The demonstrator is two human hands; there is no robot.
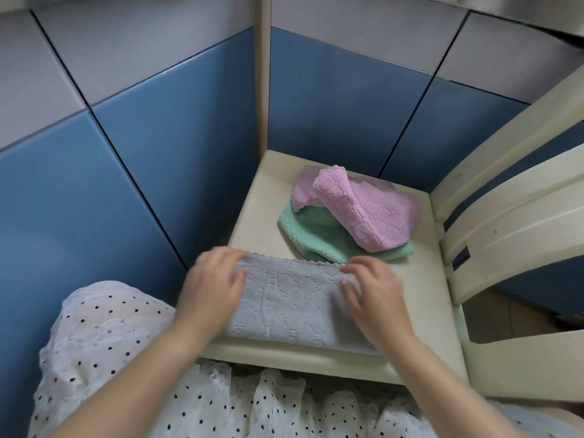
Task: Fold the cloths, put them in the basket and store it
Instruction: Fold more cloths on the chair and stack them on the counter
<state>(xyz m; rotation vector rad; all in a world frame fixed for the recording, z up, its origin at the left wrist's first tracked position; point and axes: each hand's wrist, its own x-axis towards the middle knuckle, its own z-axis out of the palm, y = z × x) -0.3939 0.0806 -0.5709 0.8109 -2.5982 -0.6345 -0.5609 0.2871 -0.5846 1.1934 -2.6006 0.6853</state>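
Observation:
A grey patterned cloth lies folded into a wide strip at the near edge of a cream seat. My left hand rests on its left end, fingers curled over the far edge. My right hand lies on its right end, fingers bent onto the cloth. Behind them a pink cloth lies crumpled on top of a green cloth, both loose. No basket is in view.
The cream seat stands in a corner of blue and grey tiled walls. A cream chair back or rail rises on the right. A white dotted dress covers the near lower left.

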